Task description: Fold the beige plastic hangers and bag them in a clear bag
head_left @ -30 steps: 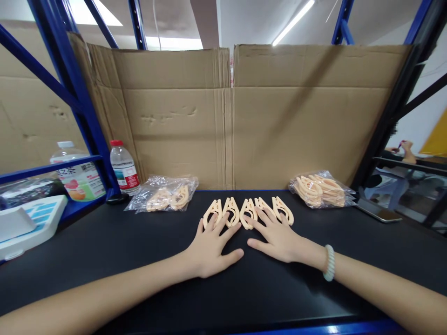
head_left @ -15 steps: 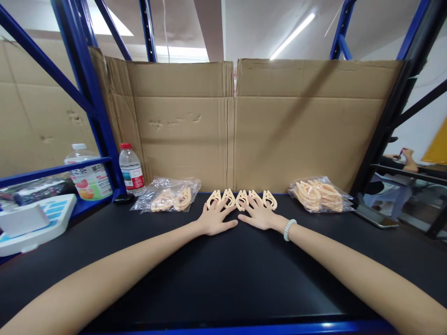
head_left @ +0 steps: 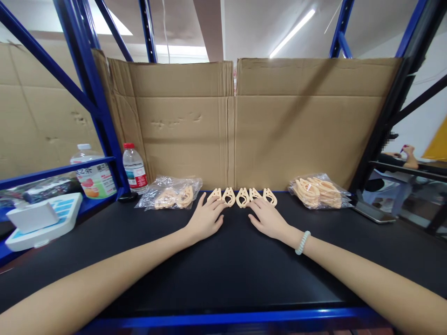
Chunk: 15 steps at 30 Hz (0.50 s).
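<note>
A row of several beige, teardrop-shaped plastic pieces, which look like folded travel hangers (head_left: 242, 199), lies along the back of the black tabletop (head_left: 230, 270). My left hand (head_left: 206, 217) rests palm down at the row's left end, its fingertips over the first pieces and its thumb apart. Toward the right end lies my right hand (head_left: 267, 218), also palm down, with fingertips at the near edge of the pieces and a beaded bracelet on the wrist. Both hands are open and hold nothing. The fingers partly hide some of the pieces.
Clear bags of similar pieces lie at left (head_left: 171, 195) and right (head_left: 317, 191). A red-capped bottle (head_left: 135, 174) stands by the blue post. Cardboard (head_left: 181, 130) walls the back. A phone-like slab (head_left: 375, 214) sits far right, a white-and-blue device (head_left: 45, 223) far left. Another person's arm shows beyond.
Both hands have drawn back toward me and apart from each other, uncovering more of the middle pieces. The row looks unmoved. The view has shifted slightly.
</note>
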{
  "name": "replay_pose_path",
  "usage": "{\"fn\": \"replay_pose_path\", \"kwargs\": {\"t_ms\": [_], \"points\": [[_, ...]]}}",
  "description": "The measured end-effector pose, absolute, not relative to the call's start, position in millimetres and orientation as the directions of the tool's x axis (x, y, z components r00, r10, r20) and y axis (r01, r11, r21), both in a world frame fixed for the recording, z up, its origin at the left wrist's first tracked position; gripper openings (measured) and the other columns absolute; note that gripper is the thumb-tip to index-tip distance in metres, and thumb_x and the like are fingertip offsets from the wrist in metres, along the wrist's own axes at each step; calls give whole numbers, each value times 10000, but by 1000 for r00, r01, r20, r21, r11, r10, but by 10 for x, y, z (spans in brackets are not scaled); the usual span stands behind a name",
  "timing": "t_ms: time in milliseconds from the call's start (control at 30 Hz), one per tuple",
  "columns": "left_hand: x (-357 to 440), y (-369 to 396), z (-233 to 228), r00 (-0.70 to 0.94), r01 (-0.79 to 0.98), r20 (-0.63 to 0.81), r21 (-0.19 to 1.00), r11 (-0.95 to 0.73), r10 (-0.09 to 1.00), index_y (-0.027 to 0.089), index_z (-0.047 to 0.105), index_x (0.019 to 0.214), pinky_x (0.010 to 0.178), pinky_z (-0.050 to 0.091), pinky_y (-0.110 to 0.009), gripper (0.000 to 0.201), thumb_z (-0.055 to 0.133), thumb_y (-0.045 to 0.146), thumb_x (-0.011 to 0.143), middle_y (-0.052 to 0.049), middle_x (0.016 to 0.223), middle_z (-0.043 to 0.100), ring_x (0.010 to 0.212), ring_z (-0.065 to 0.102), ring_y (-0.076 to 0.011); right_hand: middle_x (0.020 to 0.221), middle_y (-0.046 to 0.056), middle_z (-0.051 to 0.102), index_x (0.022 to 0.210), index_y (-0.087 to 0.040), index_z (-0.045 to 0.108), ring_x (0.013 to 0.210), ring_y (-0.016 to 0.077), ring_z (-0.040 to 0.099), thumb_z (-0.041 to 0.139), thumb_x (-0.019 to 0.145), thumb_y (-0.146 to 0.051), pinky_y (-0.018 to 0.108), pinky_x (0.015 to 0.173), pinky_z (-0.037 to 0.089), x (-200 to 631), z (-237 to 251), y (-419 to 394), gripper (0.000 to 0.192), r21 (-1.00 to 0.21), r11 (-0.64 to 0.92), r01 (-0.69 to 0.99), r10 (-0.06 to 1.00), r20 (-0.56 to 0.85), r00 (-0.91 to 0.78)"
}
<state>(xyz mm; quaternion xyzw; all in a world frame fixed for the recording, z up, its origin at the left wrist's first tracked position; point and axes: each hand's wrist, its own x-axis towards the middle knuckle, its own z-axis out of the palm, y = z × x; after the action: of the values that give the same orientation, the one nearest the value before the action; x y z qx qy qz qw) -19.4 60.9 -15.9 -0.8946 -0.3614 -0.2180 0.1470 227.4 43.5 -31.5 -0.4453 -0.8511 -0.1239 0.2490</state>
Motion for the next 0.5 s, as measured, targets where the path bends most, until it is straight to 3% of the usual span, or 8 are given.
{"fn": "replay_pose_path", "kwargs": {"t_ms": [67, 167, 333, 500], "points": [[-344, 602, -137, 655, 699, 548, -177, -693, 521, 220, 595, 1141, 1134, 145, -556, 320, 423, 176, 874, -70, 1213, 641, 1238, 481, -270, 979, 95, 605, 980, -158, 607, 956, 230, 558, 453, 889, -169, 377, 890, 462, 2304, -316, 391, 179, -54, 611, 790, 699, 505, -506], [-540, 640, -93, 601, 758, 600, -217, -616, 529, 221, 612, 1068, 1120, 184, -539, 291, 410, 160, 868, -78, 1163, 649, 1189, 506, -279, 925, 71, 588, 904, -169, 593, 882, 200, 568, 474, 864, -137, 330, 822, 485, 2333, -311, 385, 129, -108, 631, 768, 715, 466, -521], [-688, 777, -62, 478, 861, 652, -213, -462, 589, 196, 578, 975, 1061, 293, -499, 177, 484, 222, 827, -132, 1139, 596, 1150, 500, -315, 1004, 94, 577, 1002, -154, 591, 927, 219, 560, 472, 899, -191, 363, 850, 479, 2384, -254, 369, 162, -121, 646, 753, 729, 390, -563], [-818, 952, -88, 339, 933, 706, -168, -318, 622, 162, 525, 1065, 1086, 220, -541, 309, 544, 292, 785, -181, 1300, 506, 1265, 395, -369, 1089, 125, 565, 1177, -139, 582, 1006, 252, 552, 483, 931, -301, 409, 909, 466, 2421, -158, 251, 311, -75, 657, 750, 735, 284, -616]]}}
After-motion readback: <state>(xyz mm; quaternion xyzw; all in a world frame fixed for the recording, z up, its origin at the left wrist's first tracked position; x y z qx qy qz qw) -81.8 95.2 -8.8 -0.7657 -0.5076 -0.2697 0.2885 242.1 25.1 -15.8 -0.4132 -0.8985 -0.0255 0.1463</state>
